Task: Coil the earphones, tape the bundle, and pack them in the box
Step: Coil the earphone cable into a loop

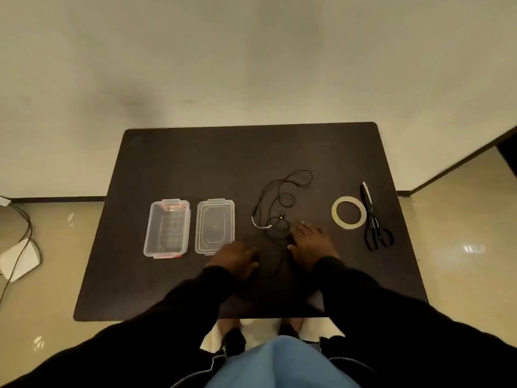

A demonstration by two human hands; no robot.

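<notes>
Hidden and unclear parts around the table (173, 163)

The earphones (282, 197) cable runs under both hands near the table's front edge; the left hand (236, 259) is blurred, its fingers indistinct, and the earbuds are too small to distinguish.

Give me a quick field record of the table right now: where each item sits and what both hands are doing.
table: dark top
box: clear, open, far left
lid: off, flat, just right of box
earphones: black, uncoiled, loose loops at centre
tape roll: flat, right of earphones
scissors: closed, right of tape roll
left hand: low over the table near the cable's near end, grip unclear
right hand: fingers spread, reaching at the cable
task stage: coiling not yet begun
</notes>
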